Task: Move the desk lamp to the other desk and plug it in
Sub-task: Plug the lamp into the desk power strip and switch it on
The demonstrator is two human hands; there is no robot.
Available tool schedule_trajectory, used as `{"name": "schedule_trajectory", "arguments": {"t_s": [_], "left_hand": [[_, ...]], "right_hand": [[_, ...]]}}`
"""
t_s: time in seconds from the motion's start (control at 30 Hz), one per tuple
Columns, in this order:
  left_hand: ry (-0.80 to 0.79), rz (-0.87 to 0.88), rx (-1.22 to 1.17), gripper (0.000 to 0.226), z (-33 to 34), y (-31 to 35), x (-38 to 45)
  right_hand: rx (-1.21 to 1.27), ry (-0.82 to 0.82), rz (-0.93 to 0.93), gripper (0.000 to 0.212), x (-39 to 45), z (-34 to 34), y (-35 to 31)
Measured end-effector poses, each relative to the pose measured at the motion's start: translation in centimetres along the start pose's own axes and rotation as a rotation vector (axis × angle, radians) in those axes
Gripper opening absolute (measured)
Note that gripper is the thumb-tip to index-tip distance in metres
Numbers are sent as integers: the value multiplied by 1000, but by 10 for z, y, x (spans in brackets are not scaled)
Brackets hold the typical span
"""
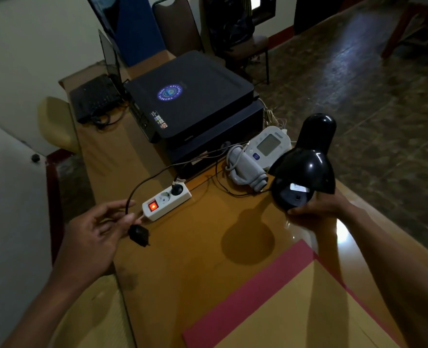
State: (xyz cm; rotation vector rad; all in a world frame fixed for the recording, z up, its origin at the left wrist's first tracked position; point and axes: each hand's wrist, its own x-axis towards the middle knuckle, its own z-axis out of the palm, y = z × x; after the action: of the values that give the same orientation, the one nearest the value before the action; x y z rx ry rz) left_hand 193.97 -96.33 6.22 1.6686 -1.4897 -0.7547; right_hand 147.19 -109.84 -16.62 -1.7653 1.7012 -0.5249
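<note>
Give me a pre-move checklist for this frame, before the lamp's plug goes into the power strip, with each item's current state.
1. Plug in hand: ok. The left hand holds the cord just above the lamp plug, which hangs free of the strip.
2. Free socket: ok. On the power strip, the socket nearer the switch is empty; the far one holds a black plug.
3. Strip powered: ok. Its red switch glows.
4. Lamp set down: not ok. The right hand holds the desk lamp tilted by its base, above the desk.
5. Cord routing: cannot tell. It passes near the blood pressure monitor.
</note>
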Motion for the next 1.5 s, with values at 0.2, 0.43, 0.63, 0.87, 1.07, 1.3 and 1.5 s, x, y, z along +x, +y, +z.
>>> {"name": "schedule_trajectory", "arguments": {"t_s": [0.2, 0.43, 0.63, 0.87, 1.07, 1.3, 1.5], "left_hand": [[6, -56, 0, 28, -4, -15, -1], [35, -36, -12, 27, -19, -16, -8], [37, -32, -34, 26, -21, -14, -11], [44, 42, -59, 26, -28, -6, -7], [-47, 88, 106, 23, -39, -14, 14], [-209, 136, 158, 19, -36, -32, 58], [-356, 133, 43, 13, -29, -64, 89]], "right_hand": [[-19, -18, 109, 142, -4, 3, -5], [-21, -75, 234, 130, -17, -1, -3], [-42, 73, 223, 106, -40, 7, -26], [165, 439, 503, 104, -92, 77, -111], [379, 344, 82, 63, -85, 127, -245], [340, 254, -319, 74, -39, 93, -365], [21, 205, -406, 21, -13, 79, -374]]}}
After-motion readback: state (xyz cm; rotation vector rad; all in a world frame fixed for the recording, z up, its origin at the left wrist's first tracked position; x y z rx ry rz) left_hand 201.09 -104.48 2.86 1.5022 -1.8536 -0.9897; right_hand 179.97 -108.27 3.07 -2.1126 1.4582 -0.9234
